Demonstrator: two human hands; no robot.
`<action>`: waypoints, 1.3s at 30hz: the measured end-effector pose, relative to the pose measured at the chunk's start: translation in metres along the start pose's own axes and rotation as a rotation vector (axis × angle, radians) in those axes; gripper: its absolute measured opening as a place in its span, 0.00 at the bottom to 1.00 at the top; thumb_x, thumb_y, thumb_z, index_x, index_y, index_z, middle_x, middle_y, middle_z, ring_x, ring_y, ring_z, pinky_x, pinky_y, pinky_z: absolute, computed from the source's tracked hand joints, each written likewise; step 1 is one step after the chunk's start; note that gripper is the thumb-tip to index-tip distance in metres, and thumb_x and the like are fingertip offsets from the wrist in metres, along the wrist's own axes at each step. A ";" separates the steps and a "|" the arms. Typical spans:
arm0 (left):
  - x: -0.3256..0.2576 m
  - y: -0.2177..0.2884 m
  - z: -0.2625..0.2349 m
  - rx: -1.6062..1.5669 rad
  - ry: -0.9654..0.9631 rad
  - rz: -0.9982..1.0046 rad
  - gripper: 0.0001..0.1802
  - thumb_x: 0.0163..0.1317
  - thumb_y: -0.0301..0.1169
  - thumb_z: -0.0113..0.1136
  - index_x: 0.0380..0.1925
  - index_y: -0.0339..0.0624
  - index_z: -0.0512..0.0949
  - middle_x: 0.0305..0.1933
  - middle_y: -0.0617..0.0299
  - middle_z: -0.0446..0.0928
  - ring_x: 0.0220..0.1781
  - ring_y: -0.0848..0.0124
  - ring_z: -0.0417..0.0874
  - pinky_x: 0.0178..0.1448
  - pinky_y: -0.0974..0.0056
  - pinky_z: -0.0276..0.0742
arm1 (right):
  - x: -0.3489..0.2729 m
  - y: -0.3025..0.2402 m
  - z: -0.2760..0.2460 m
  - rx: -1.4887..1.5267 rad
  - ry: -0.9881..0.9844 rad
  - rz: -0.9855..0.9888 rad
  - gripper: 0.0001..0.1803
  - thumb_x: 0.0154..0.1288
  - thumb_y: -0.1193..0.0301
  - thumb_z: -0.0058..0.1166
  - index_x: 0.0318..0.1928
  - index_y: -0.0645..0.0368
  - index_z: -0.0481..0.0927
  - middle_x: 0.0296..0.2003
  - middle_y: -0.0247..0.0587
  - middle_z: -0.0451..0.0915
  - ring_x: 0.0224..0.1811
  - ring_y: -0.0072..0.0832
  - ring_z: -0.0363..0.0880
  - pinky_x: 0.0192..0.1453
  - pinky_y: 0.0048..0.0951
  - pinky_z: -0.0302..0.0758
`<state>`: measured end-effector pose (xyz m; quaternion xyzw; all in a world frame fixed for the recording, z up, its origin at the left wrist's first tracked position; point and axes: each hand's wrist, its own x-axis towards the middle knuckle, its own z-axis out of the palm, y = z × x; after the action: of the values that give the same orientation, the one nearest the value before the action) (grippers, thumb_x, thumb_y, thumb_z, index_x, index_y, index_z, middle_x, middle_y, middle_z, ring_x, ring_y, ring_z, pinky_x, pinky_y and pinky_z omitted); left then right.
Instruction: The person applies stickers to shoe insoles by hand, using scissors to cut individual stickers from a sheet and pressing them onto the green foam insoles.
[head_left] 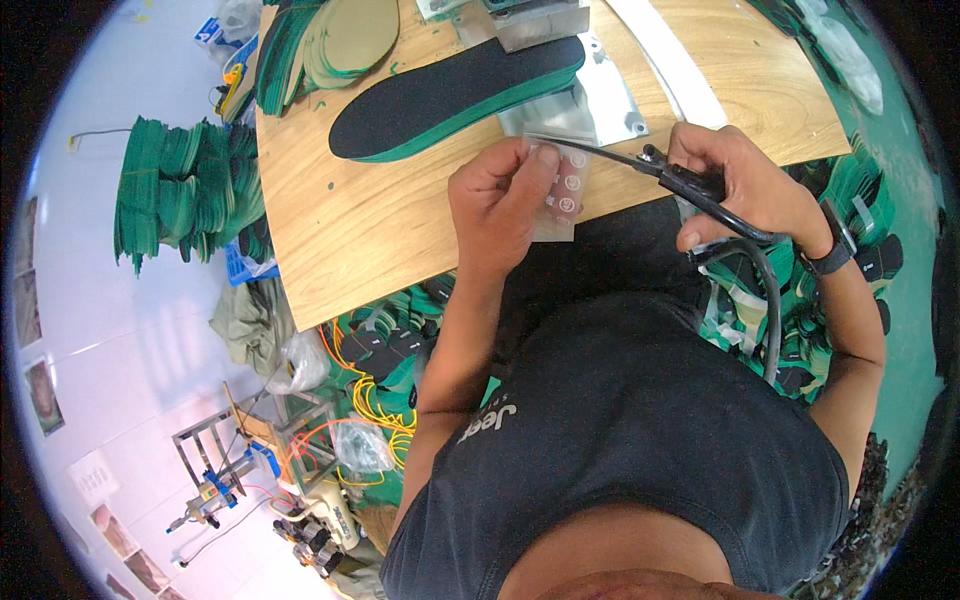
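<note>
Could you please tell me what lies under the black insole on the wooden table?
The black insole tops a stack whose green edges show beneath it, resting on the wooden table. Its far end overlaps a metal plate. How many insoles lie beneath is hidden.

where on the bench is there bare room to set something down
Bare wood lies on the bench between the black insole and the left hand. The far edge is crowded with green insole stacks and metal plates.

left hand (497,200) pinching, right hand (745,185) apparently gripping
</note>
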<state>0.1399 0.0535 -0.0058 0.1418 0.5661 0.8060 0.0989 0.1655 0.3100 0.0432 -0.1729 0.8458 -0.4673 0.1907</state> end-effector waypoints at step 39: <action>-0.018 -0.015 0.027 0.628 -0.346 0.138 0.10 0.65 0.28 0.55 0.39 0.34 0.82 0.34 0.56 0.84 0.34 0.73 0.83 0.39 0.69 0.77 | -0.002 0.160 -0.120 -0.870 0.861 0.003 0.21 0.64 0.61 0.54 0.48 0.67 0.77 0.39 0.55 0.80 0.42 0.48 0.78 0.46 0.39 0.74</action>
<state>0.1664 0.0766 -0.0137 0.3371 0.7501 0.5618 0.0902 0.0914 0.4783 -0.0346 -0.0293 0.9604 -0.1066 -0.2556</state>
